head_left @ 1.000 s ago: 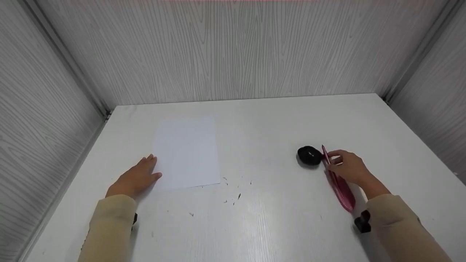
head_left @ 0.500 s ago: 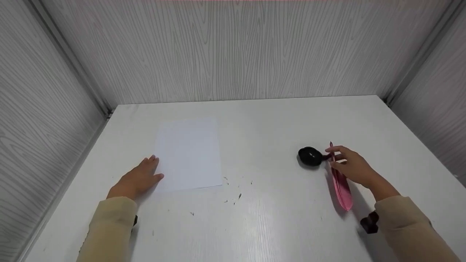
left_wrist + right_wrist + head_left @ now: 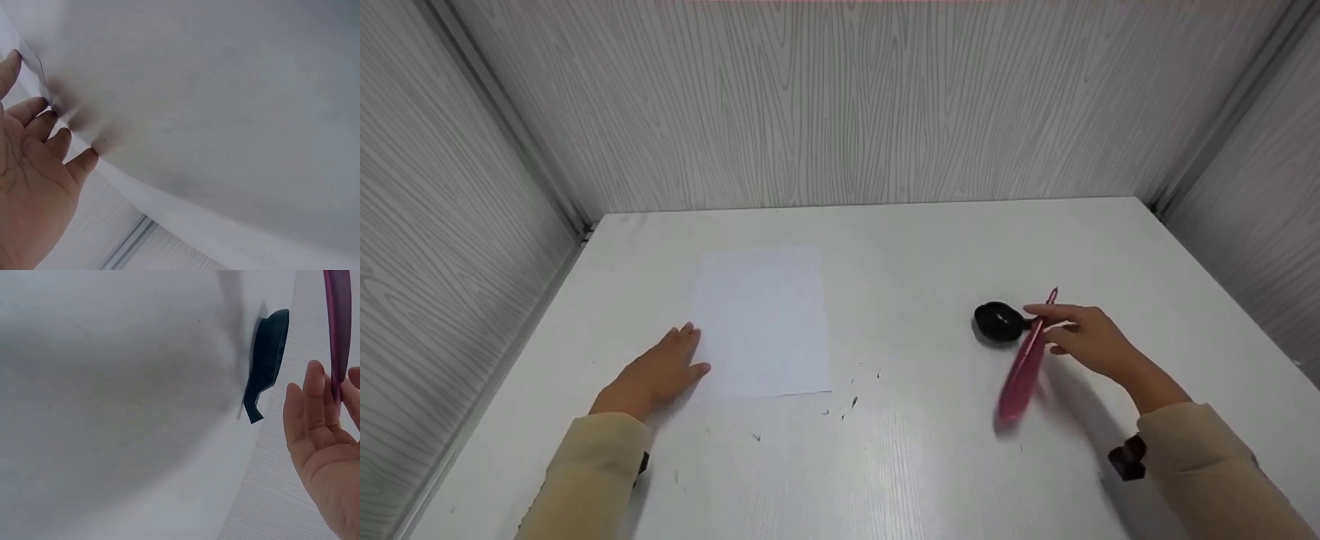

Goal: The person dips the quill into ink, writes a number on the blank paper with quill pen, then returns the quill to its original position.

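My left hand (image 3: 656,373) lies on the table with its fingers fairly straight, fingertips right at the left edge of a white sheet of paper (image 3: 765,322). In the left wrist view those fingertips meet the tabletop beside the paper's corner (image 3: 34,67). My right hand (image 3: 1091,341) pinches a glossy pink, long tapering thing (image 3: 1020,382) near its narrow tip. Its wider end hangs toward me, blurred by motion. Just left of that hand sits a black scoop (image 3: 997,322) with a small bowl; the right wrist view shows its short bent handle (image 3: 253,402).
The white tabletop (image 3: 900,262) carries several small dark flecks (image 3: 853,403) right of the paper's lower corner. Grey wood-grain panels (image 3: 840,105) enclose it at the back and on both sides.
The pink thing's wide end has swung left and its tip right, lifted in my right hand. My left hand and the paper have slid slightly to the right. The black scoop has stayed put.
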A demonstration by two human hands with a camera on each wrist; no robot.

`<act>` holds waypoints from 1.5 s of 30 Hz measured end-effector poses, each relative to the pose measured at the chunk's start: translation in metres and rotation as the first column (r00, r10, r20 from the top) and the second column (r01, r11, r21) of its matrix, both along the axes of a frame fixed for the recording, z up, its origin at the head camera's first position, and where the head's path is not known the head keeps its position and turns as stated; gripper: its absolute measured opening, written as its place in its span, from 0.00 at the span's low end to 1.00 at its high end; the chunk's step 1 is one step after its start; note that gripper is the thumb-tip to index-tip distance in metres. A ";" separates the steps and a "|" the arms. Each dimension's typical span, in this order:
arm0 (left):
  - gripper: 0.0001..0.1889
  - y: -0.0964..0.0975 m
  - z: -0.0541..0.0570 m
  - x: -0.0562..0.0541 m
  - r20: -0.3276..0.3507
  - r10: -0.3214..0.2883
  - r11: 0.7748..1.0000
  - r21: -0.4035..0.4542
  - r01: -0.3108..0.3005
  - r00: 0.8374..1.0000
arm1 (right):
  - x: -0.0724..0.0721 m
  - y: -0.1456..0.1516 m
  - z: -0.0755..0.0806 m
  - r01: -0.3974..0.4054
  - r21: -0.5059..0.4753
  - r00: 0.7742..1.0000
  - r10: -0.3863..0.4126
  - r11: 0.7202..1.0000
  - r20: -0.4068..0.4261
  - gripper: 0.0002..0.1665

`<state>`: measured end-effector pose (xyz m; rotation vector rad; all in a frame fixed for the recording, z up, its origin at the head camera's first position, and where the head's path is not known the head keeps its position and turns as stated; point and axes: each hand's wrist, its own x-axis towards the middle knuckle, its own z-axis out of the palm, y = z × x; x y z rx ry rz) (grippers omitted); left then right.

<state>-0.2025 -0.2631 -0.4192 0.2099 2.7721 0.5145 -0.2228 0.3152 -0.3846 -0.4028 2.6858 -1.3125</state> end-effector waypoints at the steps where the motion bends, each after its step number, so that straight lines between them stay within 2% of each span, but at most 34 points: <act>1: 0.37 0.002 0.000 0.000 0.000 0.000 1.000 -0.001 0.000 1.000 | 0.000 -0.001 0.001 -0.002 0.001 1.000 0.002 1.000 -0.006 0.27; 7: 0.37 0.014 0.000 0.004 -0.007 -0.008 1.000 0.001 0.008 1.000 | 0.000 -0.003 0.002 -0.028 0.072 0.993 0.036 0.997 -0.109 0.30; 11: 0.37 0.021 0.002 0.007 -0.013 -0.018 1.000 -0.005 0.017 1.000 | 0.000 -0.005 0.001 -0.040 0.072 0.988 0.051 0.997 -0.145 0.29; 17: 0.36 0.032 0.002 0.011 -0.028 -0.032 0.999 -0.007 0.032 0.999 | 0.000 -0.005 -0.002 -0.018 0.064 0.981 0.030 0.998 -0.189 0.27; 23: 0.36 0.041 0.001 0.014 -0.034 -0.029 1.000 -0.007 0.029 0.999 | 0.000 -0.004 -0.009 0.013 -0.002 0.972 -0.013 1.000 -0.236 0.24; 27: 0.37 0.047 -0.001 0.015 -0.037 -0.031 0.999 -0.015 0.031 0.999 | -0.001 -0.005 -0.014 -0.003 -0.115 0.972 -0.024 0.993 -0.235 0.21; 31: 0.37 0.051 -0.002 0.016 -0.029 -0.036 0.999 -0.015 0.036 0.999 | -0.002 -0.007 -0.017 -0.037 -0.244 0.975 -0.019 0.969 -0.223 0.18; 40: 0.37 0.065 -0.003 0.020 -0.042 -0.039 0.999 -0.015 0.039 0.998 | -0.004 -0.010 -0.019 0.010 -0.312 0.967 -0.089 0.950 -0.239 0.18; 45: 0.37 0.071 -0.004 0.022 -0.047 -0.055 0.998 -0.015 0.054 0.997 | 0.007 -0.021 -0.005 0.045 -0.344 0.954 -0.143 0.938 -0.264 0.19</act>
